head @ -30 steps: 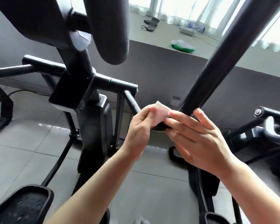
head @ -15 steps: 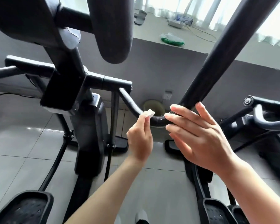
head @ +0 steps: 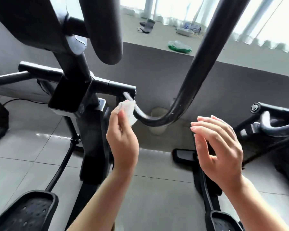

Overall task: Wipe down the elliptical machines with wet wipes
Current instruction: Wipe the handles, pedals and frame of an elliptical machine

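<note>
Head view, left hand pinching wipe against handlebar

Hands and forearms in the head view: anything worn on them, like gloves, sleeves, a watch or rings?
Nothing worn shows. The left hand and right hand are bare, without gloves, and no ring or watch is visible. Both forearms are uncovered all the way to the bottom edge of the frame, so no sleeve appears. Fingernails look short and unpainted.

hands: bare; no gloves | forearms: bare; sleeveless
</note>
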